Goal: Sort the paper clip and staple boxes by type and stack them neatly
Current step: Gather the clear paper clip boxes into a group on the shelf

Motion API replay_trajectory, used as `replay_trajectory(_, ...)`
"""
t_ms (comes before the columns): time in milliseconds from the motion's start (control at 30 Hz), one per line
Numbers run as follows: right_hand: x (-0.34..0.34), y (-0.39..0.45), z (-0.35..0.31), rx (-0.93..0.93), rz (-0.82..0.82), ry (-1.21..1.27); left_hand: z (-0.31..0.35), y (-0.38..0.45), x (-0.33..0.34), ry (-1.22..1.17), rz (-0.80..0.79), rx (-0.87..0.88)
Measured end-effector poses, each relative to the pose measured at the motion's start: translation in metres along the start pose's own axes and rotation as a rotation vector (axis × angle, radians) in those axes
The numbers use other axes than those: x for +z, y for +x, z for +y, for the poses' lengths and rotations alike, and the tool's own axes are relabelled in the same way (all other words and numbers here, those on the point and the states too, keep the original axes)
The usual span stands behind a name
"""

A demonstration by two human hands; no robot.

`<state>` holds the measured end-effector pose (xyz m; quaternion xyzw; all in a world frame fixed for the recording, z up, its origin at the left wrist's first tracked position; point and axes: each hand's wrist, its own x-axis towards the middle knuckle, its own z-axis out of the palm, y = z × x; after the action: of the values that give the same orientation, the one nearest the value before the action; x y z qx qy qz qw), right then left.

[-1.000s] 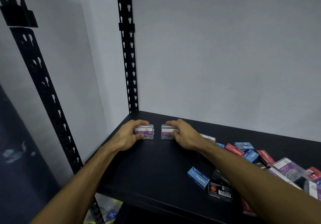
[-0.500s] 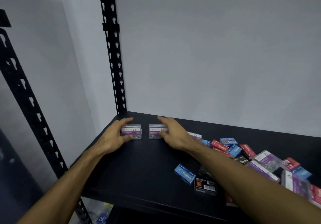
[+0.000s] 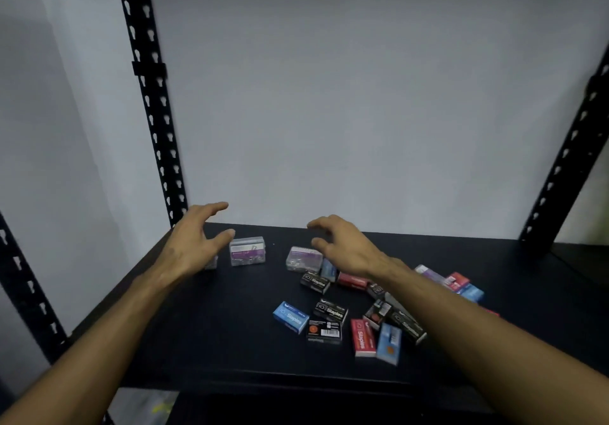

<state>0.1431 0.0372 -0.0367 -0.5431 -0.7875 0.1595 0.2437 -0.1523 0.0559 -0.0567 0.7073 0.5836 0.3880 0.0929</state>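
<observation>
Clip boxes: two clear boxes, one (image 3: 247,250) at 11 o'clock on the shelf (image 3: 204,325), the other (image 3: 303,258) just right of it; a moment ago you held both.
Change: you've let go and lifted off, so both are placed.
Staple boxes (image 3: 329,322): unsorted heap at 3 o'clock.
Left hand (image 3: 192,243): grip wide open, empty, above the shelf.
Right hand (image 3: 346,246): fingers loosely spread, empty, over the second box.

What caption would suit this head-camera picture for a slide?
Both open hands, left hand and right hand, hover over clear paper clip boxes beside scattered staple boxes on a black shelf.
</observation>
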Motion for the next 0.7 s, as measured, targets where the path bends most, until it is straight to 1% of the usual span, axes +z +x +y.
replay_trajectory(167, -0.040, -0.038, 0.021, 0.063, 0.066, 0.032, 0.050, -0.003, 0.022, -0.084, -0.042, 0.069)
replay_trajectory(300, -0.066, -0.069, 0.037, 0.117, 0.121, 0.011, 0.079, -0.008, 0.042, -0.135, -0.108, 0.096)
replay_trajectory(433, -0.078, -0.095, 0.051, 0.185, 0.125, -0.011, 0.103, -0.013, 0.062, -0.125, -0.197, 0.131)
replay_trajectory(500, -0.079, -0.106, 0.056, 0.227, 0.095, -0.036, 0.109, -0.013, 0.072, -0.090, -0.252, 0.135)
replay_trajectory(567, -0.076, -0.112, 0.061, 0.274, 0.032, -0.095, 0.114, -0.012, 0.081, -0.046, -0.319, 0.124)
replay_trajectory(700, -0.067, -0.120, 0.068, 0.327, -0.113, -0.329, 0.119, -0.012, 0.095, 0.022, -0.423, 0.105)
